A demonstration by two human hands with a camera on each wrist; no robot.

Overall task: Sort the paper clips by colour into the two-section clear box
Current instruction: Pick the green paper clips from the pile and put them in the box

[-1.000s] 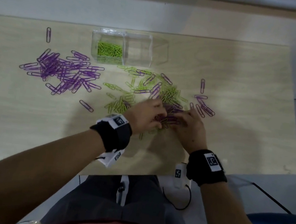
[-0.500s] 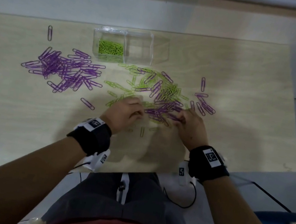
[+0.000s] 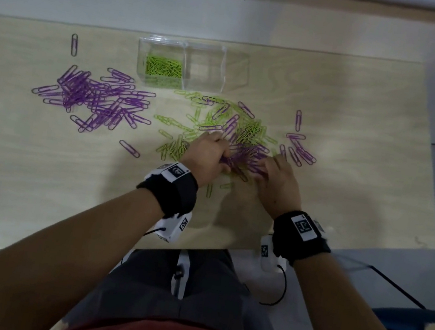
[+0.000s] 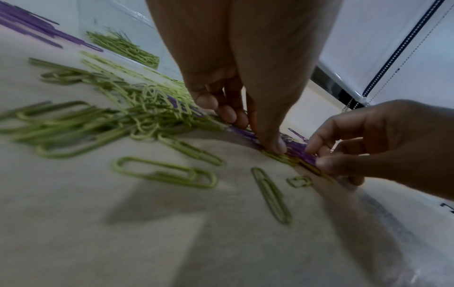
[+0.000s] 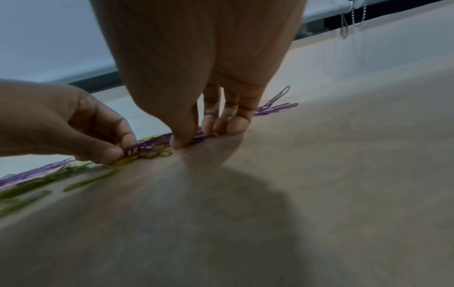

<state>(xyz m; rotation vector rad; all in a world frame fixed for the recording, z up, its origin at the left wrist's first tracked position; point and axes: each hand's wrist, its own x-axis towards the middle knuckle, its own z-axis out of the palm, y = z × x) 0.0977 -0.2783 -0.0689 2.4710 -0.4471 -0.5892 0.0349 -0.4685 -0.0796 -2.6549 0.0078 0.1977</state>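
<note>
left hand [image 3: 208,155]: pinching purple clips [image 3: 243,156] | right hand [image 3: 279,179]: pinching same clips | box [image 3: 181,65]: green clips [image 3: 163,67] in left section

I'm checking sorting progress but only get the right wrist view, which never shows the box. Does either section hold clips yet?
Observer: Yes. The clear box holds green clips in its left section.
Operator: And the right section?
Observer: No clips show in it.
Operator: Any purple already set apart?
Observer: A purple pile lies on the table, left of the box.
Operator: What's near the left hand?
Observer: Loose green ones lie by the left hand.
</note>
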